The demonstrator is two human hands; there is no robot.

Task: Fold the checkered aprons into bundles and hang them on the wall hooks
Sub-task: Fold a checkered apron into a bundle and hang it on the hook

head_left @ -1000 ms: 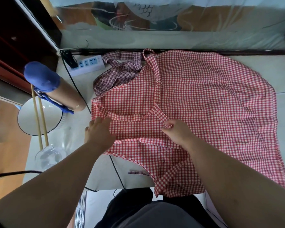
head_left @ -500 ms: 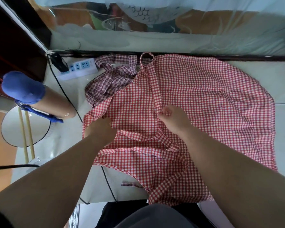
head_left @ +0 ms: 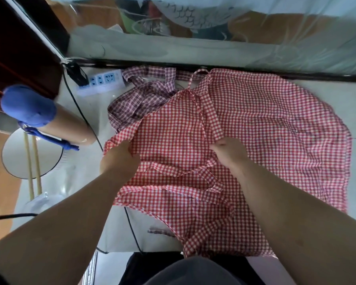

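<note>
Early fold step, I reckon: the red apron (head_left: 265, 124) lies spread flat on the table (head_left: 351, 95), most of it to the right of & beyond my right hand (head_left: 228, 151), w/ the near end drooping off the edge toward me. My left hand (head_left: 119, 159) grips the apron's left edge, fingers curled into the cloth. My right hand pinches the strap (head_left: 213, 118), which runs away from my fingertips up to the far loop. A 2nd apron (head_left: 140, 101), darker check, sits crumpled beyond my left hand, partly under the red one's corner, w/ a power strip (head_left: 100, 81) just past it. No hooks in view, so hanging is a long way off; nothing's bundled yet. Next move, as I see it: lay the strap onto the body so it doesn't trail, then carry the left edge across toward my right hand to halve the width. Cloth's limp, so both hands need to lift & travel together or it'll sag & crease. Also mind the cable (head_left: 132, 231) under the near edge, below my left wrist; could snag.
</note>
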